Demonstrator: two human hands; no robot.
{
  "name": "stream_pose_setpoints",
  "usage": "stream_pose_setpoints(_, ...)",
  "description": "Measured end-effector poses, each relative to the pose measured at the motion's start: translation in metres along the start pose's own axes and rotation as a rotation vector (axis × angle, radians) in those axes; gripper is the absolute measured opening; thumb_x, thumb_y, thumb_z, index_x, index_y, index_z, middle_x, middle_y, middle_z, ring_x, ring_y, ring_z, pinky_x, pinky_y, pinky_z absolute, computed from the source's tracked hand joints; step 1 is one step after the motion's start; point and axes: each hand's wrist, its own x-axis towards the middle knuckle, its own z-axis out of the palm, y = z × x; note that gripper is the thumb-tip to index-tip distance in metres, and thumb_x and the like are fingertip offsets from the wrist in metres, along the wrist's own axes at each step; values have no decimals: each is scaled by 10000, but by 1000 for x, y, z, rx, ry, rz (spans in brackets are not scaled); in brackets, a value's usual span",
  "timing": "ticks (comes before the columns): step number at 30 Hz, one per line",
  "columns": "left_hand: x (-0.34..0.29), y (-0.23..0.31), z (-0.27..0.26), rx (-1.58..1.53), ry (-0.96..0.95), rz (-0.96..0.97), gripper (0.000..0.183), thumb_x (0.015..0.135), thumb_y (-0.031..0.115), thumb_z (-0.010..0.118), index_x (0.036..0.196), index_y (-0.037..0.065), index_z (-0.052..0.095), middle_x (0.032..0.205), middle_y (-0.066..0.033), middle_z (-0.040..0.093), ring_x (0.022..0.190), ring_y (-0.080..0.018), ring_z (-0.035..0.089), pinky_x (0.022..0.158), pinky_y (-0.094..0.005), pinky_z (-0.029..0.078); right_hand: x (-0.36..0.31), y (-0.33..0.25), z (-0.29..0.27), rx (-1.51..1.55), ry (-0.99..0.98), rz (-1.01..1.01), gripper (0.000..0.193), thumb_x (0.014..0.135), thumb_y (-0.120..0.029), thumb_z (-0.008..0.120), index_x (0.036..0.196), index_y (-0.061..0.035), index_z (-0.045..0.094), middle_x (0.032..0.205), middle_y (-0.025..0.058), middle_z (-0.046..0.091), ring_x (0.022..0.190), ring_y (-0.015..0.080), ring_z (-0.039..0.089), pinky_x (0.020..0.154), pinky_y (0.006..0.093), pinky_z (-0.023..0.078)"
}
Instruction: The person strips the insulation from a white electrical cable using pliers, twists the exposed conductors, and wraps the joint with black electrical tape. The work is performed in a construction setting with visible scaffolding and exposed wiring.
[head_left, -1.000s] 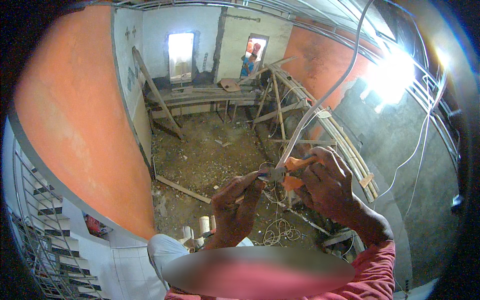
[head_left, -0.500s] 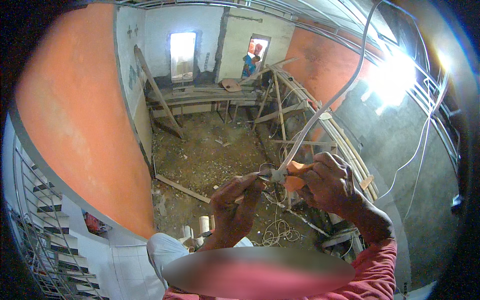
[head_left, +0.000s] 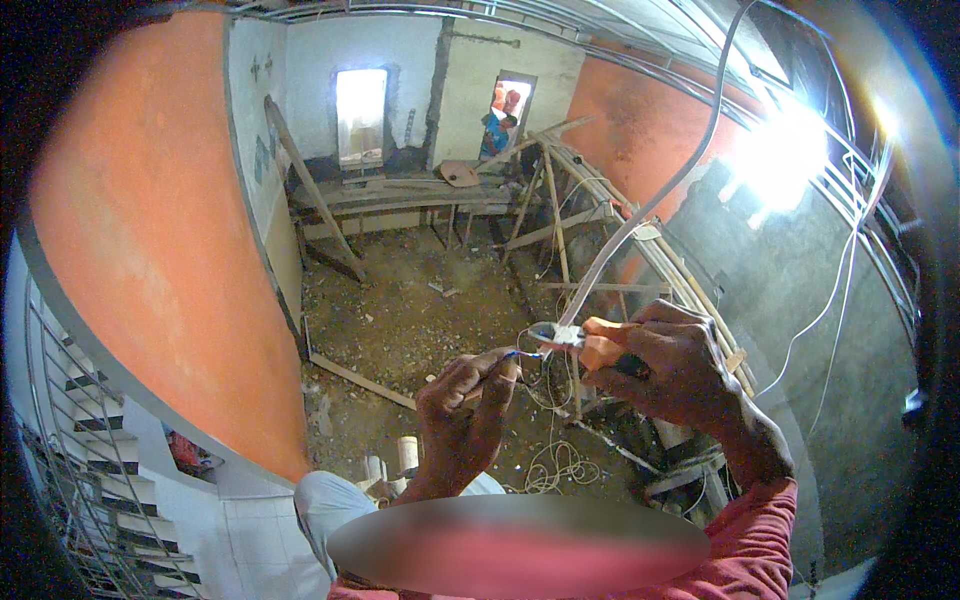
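A thick white cable (head_left: 662, 200) hangs down from the upper right, and its lower end sits at the pliers. My right hand (head_left: 668, 368) is wrapped round the orange handles of the pliers (head_left: 603, 343). Their metal jaws reach left, next to the cable's end; whether they grip it I cannot tell. My left hand (head_left: 468, 405) pinches a thin blue wire (head_left: 516, 354) between thumb and finger, just left of the jaws. A thin, pale strand shows between the blue wire and the cable end.
Below is a dirt floor (head_left: 400, 310) strewn with rubble. Bamboo poles (head_left: 690, 290) form a frame on the right, and loose white cord (head_left: 555, 466) lies coiled below. A bright lamp (head_left: 780, 160) glares at upper right. A person in blue (head_left: 494, 135) is at the far doorway.
The pliers have turned, so their jaws now show beside the cable end. My left hand has moved slightly left and down from them, and the blue wire has come into sight.
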Motion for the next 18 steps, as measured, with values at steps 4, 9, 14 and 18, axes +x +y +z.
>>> stream_pose_setpoints(4,1,-4,2,179,51,170,207,903,200,723,1052,56,728,874,-102,727,734,-211,680,670,-322,517,-3,1,9,-201,151,-212,427,723,-406,840,893,-43,694,796,100,666,946,300,664,835,439,556)
stream_pose_setpoints(9,1,-8,4,257,76,325,169,862,100,750,1027,67,742,842,-96,715,727,-218,678,664,-326,519,-7,3,13,-417,215,-265,484,698,-443,821,859,-14,665,880,140,660,1053,342,639,989,550,493)
stream_pose_setpoints(14,1,-6,4,289,56,352,167,851,65,741,1018,67,744,854,-97,717,751,-233,685,689,-340,534,-7,3,10,-407,171,-300,479,687,-450,814,822,-20,651,854,124,655,1071,352,639,1030,568,464)
stream_pose_setpoints(18,1,-5,3,289,45,355,163,842,61,745,1005,70,738,862,-97,718,769,-236,690,702,-343,540,-6,5,9,-386,185,-318,470,687,-457,808,787,-30,637,812,107,645,1053,356,645,1039,572,458)
